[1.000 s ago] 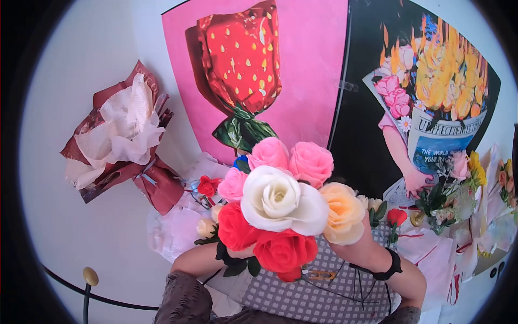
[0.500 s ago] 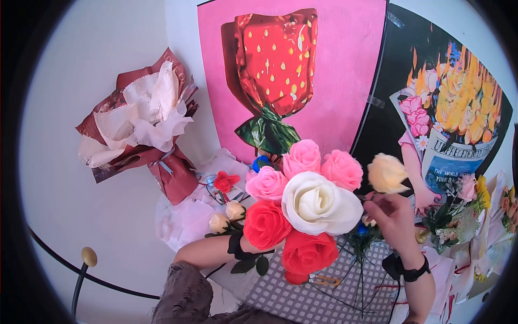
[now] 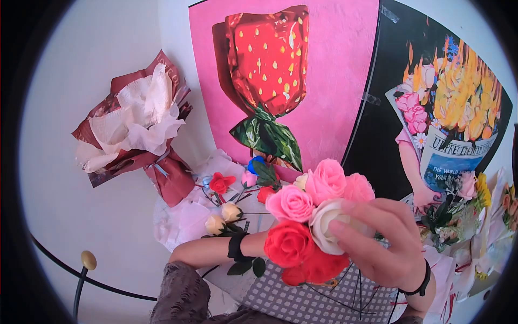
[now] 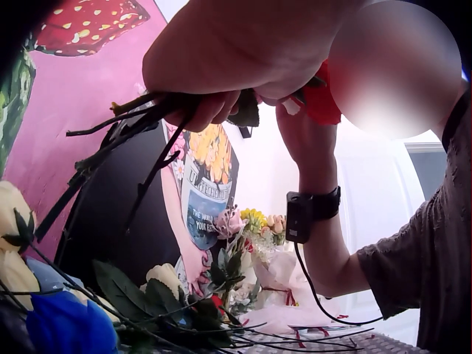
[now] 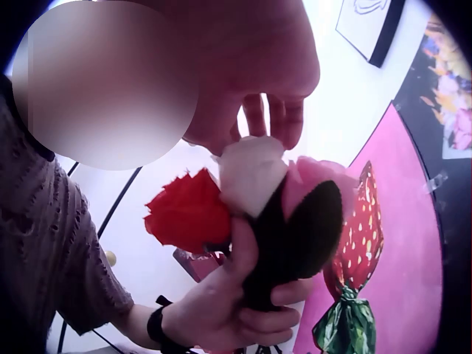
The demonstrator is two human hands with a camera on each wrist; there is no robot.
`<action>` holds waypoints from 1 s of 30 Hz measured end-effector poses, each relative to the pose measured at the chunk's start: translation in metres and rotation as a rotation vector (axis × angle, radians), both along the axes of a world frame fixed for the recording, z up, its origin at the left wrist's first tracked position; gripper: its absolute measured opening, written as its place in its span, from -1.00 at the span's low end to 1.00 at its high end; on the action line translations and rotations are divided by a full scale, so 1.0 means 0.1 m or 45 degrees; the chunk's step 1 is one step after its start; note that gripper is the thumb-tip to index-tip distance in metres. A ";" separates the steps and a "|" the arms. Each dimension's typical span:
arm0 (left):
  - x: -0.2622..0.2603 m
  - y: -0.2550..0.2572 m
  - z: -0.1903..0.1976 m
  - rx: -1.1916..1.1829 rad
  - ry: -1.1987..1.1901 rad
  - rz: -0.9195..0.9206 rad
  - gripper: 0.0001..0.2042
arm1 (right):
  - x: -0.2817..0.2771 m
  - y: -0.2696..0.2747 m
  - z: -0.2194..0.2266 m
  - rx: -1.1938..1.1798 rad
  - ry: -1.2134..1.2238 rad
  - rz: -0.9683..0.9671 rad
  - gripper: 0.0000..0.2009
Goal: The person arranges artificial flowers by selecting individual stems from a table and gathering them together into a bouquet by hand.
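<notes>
My left hand (image 5: 214, 306) grips the gathered stems of a rose bunch, its fingers wrapped round them below the blooms. In the head view the flowers hide this hand. Bare dark stems (image 4: 96, 166) stick out past it in the left wrist view. My right hand (image 3: 386, 237) reaches over the bunch from the right, thumb and fingers round the white rose (image 3: 326, 227) at its middle. Pink roses (image 3: 291, 203) stand behind the white one, and red roses (image 3: 288, 243) sit at the front left. A dark green leaf (image 5: 317, 228) hangs below the pink bloom.
Cream rosebuds (image 3: 215, 224) and a loose red rose (image 3: 220, 183) lie at the left. A blue rose (image 4: 70, 324) and thin stems lie on the checked cloth (image 3: 280, 291). A wrapped maroon bouquet (image 3: 162, 178) leans by the wall; more flowers (image 3: 467, 186) stand right.
My right hand has moved from beside the peach rose at the right onto the white rose. The peach rose no longer shows there. The bunch has tilted and sits slightly lower.
</notes>
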State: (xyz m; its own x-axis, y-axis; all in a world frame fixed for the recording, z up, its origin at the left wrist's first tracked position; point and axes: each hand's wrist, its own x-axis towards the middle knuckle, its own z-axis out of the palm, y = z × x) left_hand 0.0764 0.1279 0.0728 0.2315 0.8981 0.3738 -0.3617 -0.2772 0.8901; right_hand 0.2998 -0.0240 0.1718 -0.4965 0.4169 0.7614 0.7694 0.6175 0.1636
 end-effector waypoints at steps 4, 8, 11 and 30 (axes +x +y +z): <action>-0.02 0.03 -0.02 0.009 -0.001 -0.005 -0.74 | 0.04 0.03 -0.11 -0.066 0.002 0.028 -0.55; -0.03 0.05 -0.03 0.018 0.007 -0.014 -0.74 | -0.01 0.00 -0.20 -0.192 0.159 0.042 -0.54; -0.04 0.07 -0.04 0.028 0.010 -0.022 -0.74 | 0.00 0.01 -0.25 -0.183 0.120 0.046 -0.54; -0.25 0.05 -0.17 0.040 0.058 -0.027 -0.74 | 0.02 0.18 -0.01 -0.601 0.260 0.119 -0.62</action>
